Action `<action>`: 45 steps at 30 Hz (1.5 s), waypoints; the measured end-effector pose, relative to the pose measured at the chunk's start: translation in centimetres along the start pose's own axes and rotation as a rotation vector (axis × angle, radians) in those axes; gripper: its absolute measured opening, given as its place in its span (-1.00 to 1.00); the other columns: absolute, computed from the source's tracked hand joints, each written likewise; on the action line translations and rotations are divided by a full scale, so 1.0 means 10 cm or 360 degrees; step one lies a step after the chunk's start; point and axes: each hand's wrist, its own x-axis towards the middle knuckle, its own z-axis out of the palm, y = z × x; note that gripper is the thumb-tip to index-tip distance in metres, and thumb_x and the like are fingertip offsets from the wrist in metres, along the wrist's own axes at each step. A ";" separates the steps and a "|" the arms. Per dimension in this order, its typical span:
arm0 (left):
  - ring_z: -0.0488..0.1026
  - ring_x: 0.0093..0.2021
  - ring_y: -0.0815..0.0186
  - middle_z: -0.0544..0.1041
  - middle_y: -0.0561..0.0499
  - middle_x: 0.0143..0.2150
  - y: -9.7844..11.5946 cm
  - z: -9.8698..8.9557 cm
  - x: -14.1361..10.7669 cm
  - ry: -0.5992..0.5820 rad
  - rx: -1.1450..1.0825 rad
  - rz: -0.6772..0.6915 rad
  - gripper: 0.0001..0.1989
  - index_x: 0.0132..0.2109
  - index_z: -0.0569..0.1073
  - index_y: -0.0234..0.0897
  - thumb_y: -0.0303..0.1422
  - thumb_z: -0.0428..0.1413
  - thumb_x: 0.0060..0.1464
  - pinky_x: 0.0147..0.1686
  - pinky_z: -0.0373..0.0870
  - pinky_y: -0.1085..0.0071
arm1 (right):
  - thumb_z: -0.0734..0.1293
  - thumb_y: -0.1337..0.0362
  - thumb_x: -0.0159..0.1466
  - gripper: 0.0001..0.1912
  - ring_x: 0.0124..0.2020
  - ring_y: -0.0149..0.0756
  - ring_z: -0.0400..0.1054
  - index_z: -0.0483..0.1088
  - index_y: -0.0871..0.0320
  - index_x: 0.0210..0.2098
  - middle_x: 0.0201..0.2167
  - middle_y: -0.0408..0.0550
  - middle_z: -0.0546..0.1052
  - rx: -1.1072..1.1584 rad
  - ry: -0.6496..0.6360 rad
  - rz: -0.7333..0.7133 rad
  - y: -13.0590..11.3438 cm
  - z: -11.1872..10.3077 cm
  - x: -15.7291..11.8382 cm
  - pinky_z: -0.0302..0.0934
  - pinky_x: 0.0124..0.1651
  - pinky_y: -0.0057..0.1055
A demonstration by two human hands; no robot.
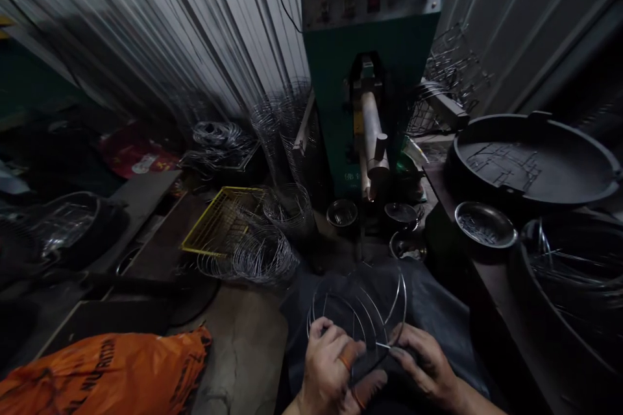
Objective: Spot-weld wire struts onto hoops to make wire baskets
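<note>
A round wire frame of thin metal rings and rods is held over my lap, on a dark apron. My left hand is closed on the frame's near left side; orange bands wrap its thumb and a finger. On the right, my right hand is closed, with thumb and fingers pinching the frame's wire. A short bright wire end juts out by those fingertips. Beyond the frame stands a green machine with a thick metal arm pointing toward me.
Wire rings are heaped beside a yellow wire basket on the left. Small metal bowls and a large black pan with wire parts stand at right. An orange sack lies front left. Corrugated sheeting backs the space.
</note>
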 end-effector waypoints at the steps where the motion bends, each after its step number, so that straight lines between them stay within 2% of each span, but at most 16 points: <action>1: 0.38 -0.51 0.33 0.42 0.05 -0.59 0.00 0.02 -0.01 0.0012 -0.0005 0.0013 -0.79 -0.31 0.40 -0.20 -0.21 0.13 -0.13 -0.31 0.20 0.28 | 0.14 0.36 0.21 -0.90 -0.48 -0.33 0.28 0.24 0.10 -0.40 -0.51 -0.10 0.38 -0.0011 -0.0014 -0.0006 0.01 0.00 -0.02 0.18 -0.41 -0.43; 5: 0.37 -0.52 0.34 0.42 0.07 -0.59 0.03 0.04 0.00 0.0082 -0.0050 -0.0056 -0.81 -0.32 0.40 -0.21 -0.24 0.13 -0.12 -0.30 0.20 0.29 | 0.15 0.35 0.21 -0.91 -0.46 -0.33 0.28 0.25 0.11 -0.38 -0.49 -0.09 0.39 0.0045 -0.0003 0.0018 0.05 0.03 -0.05 0.18 -0.39 -0.43; 9: 0.40 -0.43 0.30 0.48 -0.01 -0.49 0.04 -0.02 0.16 -0.0033 -0.0085 -0.0329 -0.85 -0.29 0.43 -0.24 -0.30 0.03 0.01 -0.20 0.19 0.24 | 0.16 0.26 0.23 -0.83 -0.49 -0.35 0.25 0.27 0.14 -0.47 -0.53 -0.11 0.36 0.0101 0.0189 0.0291 0.06 0.05 0.10 0.17 -0.41 -0.47; 13: 0.41 -0.30 0.27 0.53 -0.05 -0.34 -0.14 -0.07 0.44 -0.0191 -0.0272 -0.0669 -0.69 -0.27 0.48 -0.24 -0.27 -0.13 0.13 -0.17 0.22 0.27 | 0.21 0.08 0.18 -0.71 -0.50 -0.35 0.22 0.29 0.16 -0.51 -0.57 -0.13 0.33 0.0084 0.0429 0.0569 0.07 -0.01 0.45 0.14 -0.43 -0.48; 18: 0.44 -0.30 0.32 0.55 0.00 -0.30 -0.39 -0.10 0.69 -0.0181 -0.0708 -0.0903 -0.57 -0.19 0.50 -0.20 -0.17 -0.22 0.15 -0.26 0.31 0.44 | 0.24 -0.02 0.12 -0.63 -0.51 -0.35 0.18 0.29 0.18 -0.54 -0.59 -0.13 0.31 0.0160 0.0506 0.0620 0.12 -0.04 0.79 0.10 -0.46 -0.47; 21: 0.44 -0.28 0.32 0.55 0.02 -0.31 -0.43 -0.10 0.71 -0.0202 -0.0621 -0.0917 -0.57 -0.18 0.50 -0.18 -0.16 -0.22 0.16 -0.25 0.30 0.43 | 0.24 -0.05 0.10 -0.61 -0.52 -0.36 0.18 0.30 0.18 -0.54 -0.59 -0.13 0.32 0.0174 0.0514 0.0602 0.16 0.00 0.83 0.09 -0.48 -0.47; 26: 0.39 -0.18 0.23 0.53 -0.03 -0.23 -0.35 0.03 0.66 -0.0268 -0.0101 -0.0846 -0.62 -0.13 0.46 -0.17 -0.11 -0.12 0.09 -0.13 0.19 0.29 | 0.26 -0.07 0.07 -0.59 -0.51 -0.34 0.21 0.34 0.19 -0.52 -0.58 -0.11 0.36 0.0157 0.0552 0.0584 0.19 0.04 0.85 0.11 -0.47 -0.46; 29: 0.36 -0.19 0.15 0.51 -0.11 -0.27 -0.27 0.16 0.64 -0.0214 0.0135 -0.0798 -0.54 -0.09 0.42 -0.24 -0.03 -0.02 -0.02 -0.12 0.13 0.18 | 0.27 -0.06 0.06 -0.60 -0.49 -0.33 0.21 0.35 0.19 -0.53 -0.58 -0.11 0.36 0.0112 0.0593 0.0572 0.20 0.03 0.87 0.13 -0.43 -0.45; 32: 0.33 -0.19 0.12 0.49 -0.15 -0.28 -0.20 0.28 0.66 -0.0118 0.0325 -0.0772 -0.49 -0.08 0.38 -0.32 -0.05 0.07 -0.10 -0.06 0.03 0.09 | 0.26 -0.04 0.07 -0.61 -0.47 -0.32 0.22 0.34 0.19 -0.53 -0.56 -0.10 0.36 0.0096 0.0624 0.0555 0.22 0.00 0.86 0.13 -0.39 -0.44; 37: 0.32 -0.24 0.13 0.47 -0.13 -0.34 -0.14 0.38 0.73 -0.0083 0.0423 -0.0769 -0.66 -0.21 0.41 -0.33 -0.16 0.08 -0.07 -0.04 -0.04 0.07 | 0.25 -0.02 0.09 -0.63 -0.46 -0.32 0.22 0.35 0.19 -0.52 -0.56 -0.11 0.37 0.0043 0.0651 0.0507 0.25 -0.05 0.84 0.13 -0.39 -0.44; 45: 0.31 -0.28 0.16 0.45 -0.15 -0.39 -0.20 0.47 0.80 -0.0157 0.0412 -0.0676 -0.78 -0.32 0.44 -0.35 -0.28 0.03 -0.03 -0.22 0.12 0.25 | 0.23 0.01 0.12 -0.66 -0.45 -0.31 0.23 0.35 0.19 -0.49 -0.54 -0.10 0.38 0.0016 0.0611 0.0466 0.29 -0.08 0.85 0.13 -0.37 -0.44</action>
